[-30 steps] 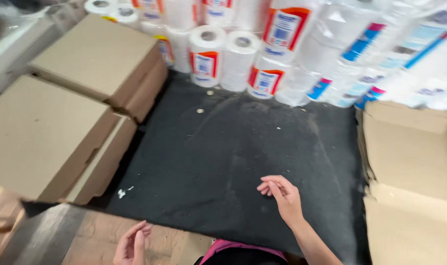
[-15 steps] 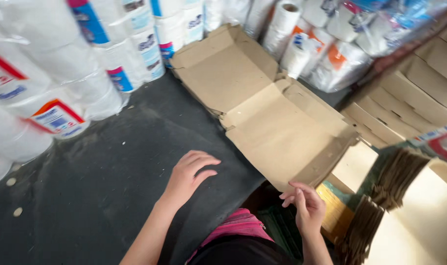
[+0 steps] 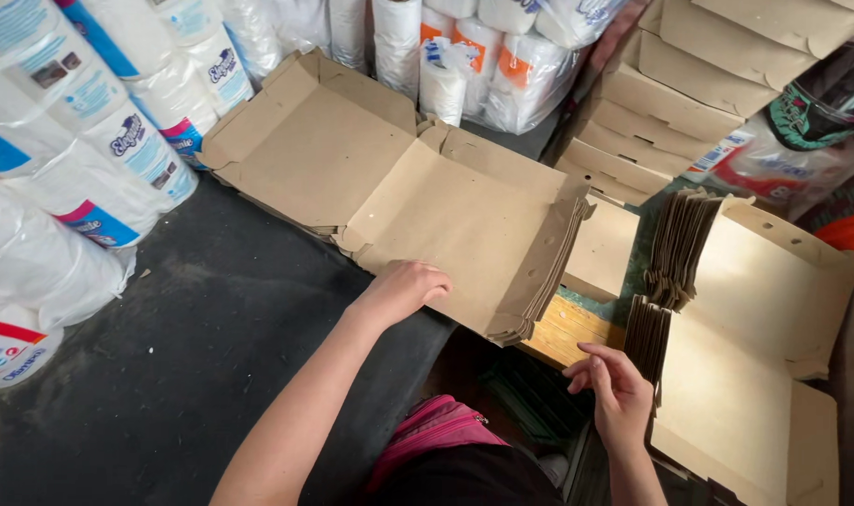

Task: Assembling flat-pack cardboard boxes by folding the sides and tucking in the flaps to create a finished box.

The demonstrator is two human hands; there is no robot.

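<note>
A view looking down at a person's two bare hands among stacks of flat brown cardboard; the left hand (image 3: 403,289) rests at the near edge of a stack of unfolded cardboard box blanks (image 3: 464,234), its fingers curled loosely over the top sheet's edge, though whether they pinch the sheet cannot be told; that stack lies on a dark surface (image 3: 164,375), overlapping a second stack of blanks (image 3: 305,150) just behind it to the left; the right hand (image 3: 619,394) is lower right, fingers bent and half open, fingertips touching the edge of a pile of folded cardboard pieces (image 3: 647,342) standing on edge; it does not clearly grip anything; beside that pile lie wide pale cardboard sheets (image 3: 755,375); between the two hands a strip of wooden board (image 3: 563,328) shows; wrapped packs of paper rolls (image 3: 80,159) line the left side and the back; more flat boxes (image 3: 670,103) are stacked at upper right; a pink garment (image 3: 436,431) shows at the bottom centre.
</note>
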